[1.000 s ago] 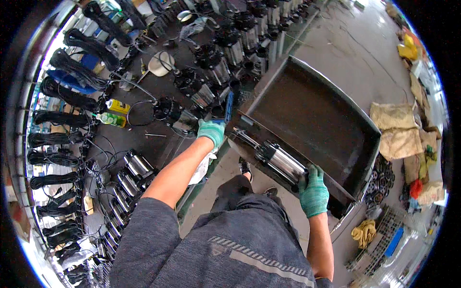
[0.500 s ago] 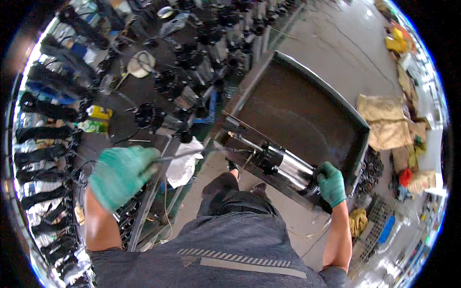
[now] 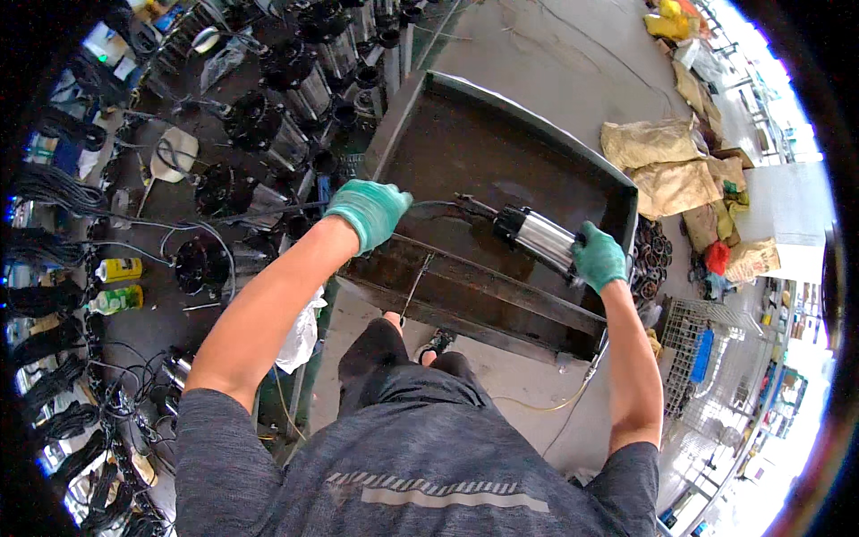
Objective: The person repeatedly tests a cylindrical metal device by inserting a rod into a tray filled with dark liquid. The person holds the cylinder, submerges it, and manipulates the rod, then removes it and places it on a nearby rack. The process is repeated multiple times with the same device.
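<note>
1. The hands are well apart, both in green gloves; the left hand (image 3: 369, 213) is closed round a black cable (image 3: 433, 205), seemingly to keep it lifted and in line with the metal cylinder (image 3: 542, 238).
2. The right hand (image 3: 599, 258) is wrapped round the cylinder's opposite end, probably to steady its weight; the cable end points toward the left hand.
3. The cylinder is slanted over the walled tray (image 3: 447, 143); from here I cannot tell whether it touches.
4. Similar cylinders (image 3: 309, 94) crowd the surface (image 3: 165, 327) to the left, presumably to save room.
</note>
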Demonstrator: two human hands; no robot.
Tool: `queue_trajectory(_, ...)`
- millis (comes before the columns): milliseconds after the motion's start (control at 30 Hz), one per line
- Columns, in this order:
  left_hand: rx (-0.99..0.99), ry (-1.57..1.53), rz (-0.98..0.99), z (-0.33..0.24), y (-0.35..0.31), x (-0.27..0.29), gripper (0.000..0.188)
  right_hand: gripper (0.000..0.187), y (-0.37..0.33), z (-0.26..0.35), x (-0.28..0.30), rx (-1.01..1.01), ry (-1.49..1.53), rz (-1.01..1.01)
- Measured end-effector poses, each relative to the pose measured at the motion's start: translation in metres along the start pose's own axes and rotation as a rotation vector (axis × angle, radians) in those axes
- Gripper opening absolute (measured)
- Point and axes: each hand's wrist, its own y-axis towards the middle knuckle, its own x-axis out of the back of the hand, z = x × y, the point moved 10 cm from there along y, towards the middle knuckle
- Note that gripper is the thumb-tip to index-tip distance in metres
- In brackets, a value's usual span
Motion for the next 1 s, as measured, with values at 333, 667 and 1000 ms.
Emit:
queue_trajectory(333,0.133,-0.094,0.14,0.047,0.035,-0.078,0.031,0.036,0.051,0.005,-0.099,-0.023,0.051,-0.033)
queue_trajectory(667,0.382,-0.234,0.107,0.071,0.048,-0.105,0.026,0.046,0.09,0.034,-0.139,-0.047,0.083,-0.039)
queue_trajectory(1000,0.529,-0.275,0.091,0.08,0.046,-0.109,0.024,0.032,0.026,0.03,-0.08,-0.002,0.402,-0.287)
